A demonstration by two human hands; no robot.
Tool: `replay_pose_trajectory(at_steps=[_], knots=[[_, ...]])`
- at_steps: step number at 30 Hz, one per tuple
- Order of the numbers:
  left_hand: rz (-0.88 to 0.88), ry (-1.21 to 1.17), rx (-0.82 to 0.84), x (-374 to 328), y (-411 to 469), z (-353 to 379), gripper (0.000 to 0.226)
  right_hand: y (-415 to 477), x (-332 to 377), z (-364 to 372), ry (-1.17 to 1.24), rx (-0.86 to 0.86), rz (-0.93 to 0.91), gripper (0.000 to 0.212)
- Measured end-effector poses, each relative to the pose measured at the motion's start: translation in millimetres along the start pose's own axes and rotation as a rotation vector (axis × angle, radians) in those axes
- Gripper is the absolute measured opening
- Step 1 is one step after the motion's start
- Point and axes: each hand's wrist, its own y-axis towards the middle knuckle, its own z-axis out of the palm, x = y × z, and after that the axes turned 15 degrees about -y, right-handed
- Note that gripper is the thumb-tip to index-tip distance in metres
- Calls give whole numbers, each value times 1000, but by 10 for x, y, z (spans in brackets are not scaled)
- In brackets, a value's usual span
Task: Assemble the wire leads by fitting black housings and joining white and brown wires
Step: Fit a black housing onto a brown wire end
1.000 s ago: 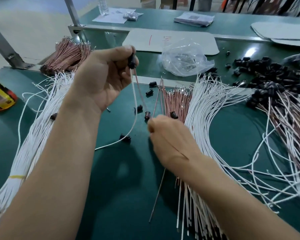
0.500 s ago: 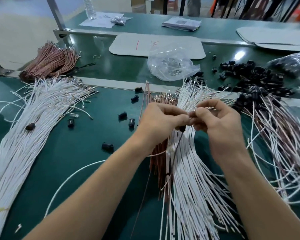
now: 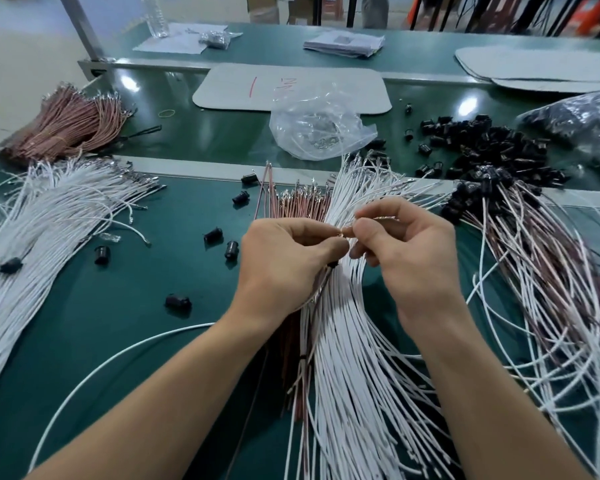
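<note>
In the middle of the frame, both hands are meeting just above a fanned bundle of white wires (image 3: 347,341) on the green table (image 3: 118,306). The left hand (image 3: 291,261) is curling its fingers around a black housing (image 3: 332,264), which is peeking out under its thumb with a thin brown wire (image 3: 321,285) trailing down from it. The right hand (image 3: 406,247) is pinching a small metal wire tip (image 3: 343,233) between thumb and forefinger and touching it to the left hand's fingertips; which wire that tip belongs to is not clear. Loose housings (image 3: 212,234) are lying left of centre. A heap of housings (image 3: 482,143) is sitting at upper right, a clear plastic bag (image 3: 319,129) at upper centre, and brown wires (image 3: 66,123) at upper left.
</note>
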Motion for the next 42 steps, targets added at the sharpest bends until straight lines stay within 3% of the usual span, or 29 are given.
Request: replay_pose_trajectory(at_steps=[13,22,33,42], knots=[[-116,-232,18,-21,12,0,9,52,-23,-84,10,69,-51,20],[8,-159,-6,12,-14,-1,10,77,-34,-113,-22,106,-58,17],[-4,-215,91,-25,-9,-39,12,69,9,-167,64,189,-48,24],[-26,-259,132,-28,-1,-47,25,57,14,-156,147,128,-15,23]])
